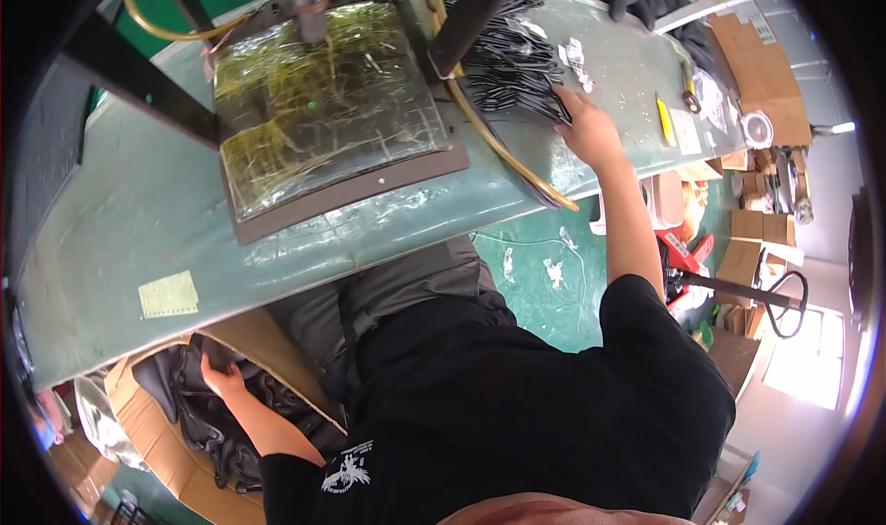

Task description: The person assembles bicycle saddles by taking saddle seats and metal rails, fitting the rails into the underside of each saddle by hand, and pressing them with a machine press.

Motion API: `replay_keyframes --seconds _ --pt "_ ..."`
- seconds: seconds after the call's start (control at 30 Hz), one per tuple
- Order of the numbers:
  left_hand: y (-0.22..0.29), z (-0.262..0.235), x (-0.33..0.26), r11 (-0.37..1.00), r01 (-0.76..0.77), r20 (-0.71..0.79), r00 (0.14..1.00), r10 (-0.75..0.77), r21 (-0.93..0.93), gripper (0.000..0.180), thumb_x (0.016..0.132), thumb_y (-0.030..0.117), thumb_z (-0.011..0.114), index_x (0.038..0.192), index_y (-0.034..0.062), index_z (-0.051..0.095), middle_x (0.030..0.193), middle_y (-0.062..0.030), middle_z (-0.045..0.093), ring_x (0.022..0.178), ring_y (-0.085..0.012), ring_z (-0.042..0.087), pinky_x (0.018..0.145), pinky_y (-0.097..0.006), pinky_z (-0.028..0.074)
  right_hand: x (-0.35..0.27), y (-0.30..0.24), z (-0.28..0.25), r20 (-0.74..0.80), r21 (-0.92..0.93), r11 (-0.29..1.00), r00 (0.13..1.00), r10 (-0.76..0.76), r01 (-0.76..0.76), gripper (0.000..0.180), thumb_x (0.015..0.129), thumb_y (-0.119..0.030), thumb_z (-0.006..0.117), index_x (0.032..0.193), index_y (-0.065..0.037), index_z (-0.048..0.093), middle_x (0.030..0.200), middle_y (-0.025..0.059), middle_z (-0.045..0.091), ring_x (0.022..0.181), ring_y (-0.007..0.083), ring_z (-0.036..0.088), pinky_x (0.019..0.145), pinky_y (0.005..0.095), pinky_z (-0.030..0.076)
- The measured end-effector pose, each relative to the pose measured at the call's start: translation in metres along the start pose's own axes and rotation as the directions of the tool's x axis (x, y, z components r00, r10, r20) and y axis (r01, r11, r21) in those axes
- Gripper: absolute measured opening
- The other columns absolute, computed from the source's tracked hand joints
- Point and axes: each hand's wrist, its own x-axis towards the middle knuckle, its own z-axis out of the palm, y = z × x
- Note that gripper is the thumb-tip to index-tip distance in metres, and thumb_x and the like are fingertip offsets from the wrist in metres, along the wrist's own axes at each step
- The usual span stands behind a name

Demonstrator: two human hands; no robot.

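My right hand (591, 136) reaches over the table to a pile of thin black looped strips (508, 73). Its thumb and fingers close round the near right end of a strip at the pile's edge. Down at the left, my left hand (221, 375) is inside an open cardboard box (171, 460), over soft, shiny dark pieces (214, 430) heaped there. Its thumb and fingers are apart, the fingertips against the dark pieces; I see no piece clearly held.
A press-like machine with a film-covered plate (323, 110) and dark posts stands on the green table (406, 220). A yellowish hose (498, 147) runs beside it. A yellow cutter (664, 121) and tape rolls lie at right. Cartons (738, 257) stand beyond a metal pole (738, 290).
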Motion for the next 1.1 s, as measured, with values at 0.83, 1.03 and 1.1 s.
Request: replay_keyframes --seconds 0.83,1.03,1.1 --pt "0.016 0.19 -0.443 -0.537 -0.691 0.833 -0.551 -0.043 -0.484 0.053 0.074 0.033 0.086 0.113 0.0044 0.064 0.122 -0.0163 0.062 0.115 -0.0411 0.058 0.101 -0.052 0.046 -0.049 -0.025 -0.048 -0.021 0.884 0.464 0.995 -0.095 0.063 0.061 0.078 0.015 0.058 0.138 0.003 0.056 0.115 0.0035 0.064 0.102 0.0082 0.06 0.078 0.0219 0.047" --pt "0.057 0.228 -0.425 -0.661 -0.731 0.778 -0.509 0.367 -0.166 0.06 0.079 0.037 0.088 0.125 0.0033 0.069 0.124 -0.0174 0.066 0.111 -0.0369 0.063 0.098 -0.044 0.05 -0.076 -0.098 0.0 0.081 0.981 -0.125 0.897 -0.435 -0.149 0.079 0.076 0.007 0.075 0.149 0.008 0.043 0.117 0.0088 0.063 0.097 0.0105 0.059 0.071 0.0219 0.046" --pt "0.059 0.234 -0.401 -0.074 -0.991 0.982 0.099 0.163 0.112 0.056 0.084 0.035 0.086 0.124 0.0003 0.069 0.11 -0.0172 0.07 0.094 -0.0279 0.068 0.084 -0.036 0.054 -0.071 -0.139 0.001 -0.054 0.933 -0.322 0.823 -0.565 -0.16 0.072 0.083 -0.006 0.085 0.147 0.005 0.053 0.102 0.0049 0.066 0.084 0.0076 0.057 0.067 0.0223 0.044"
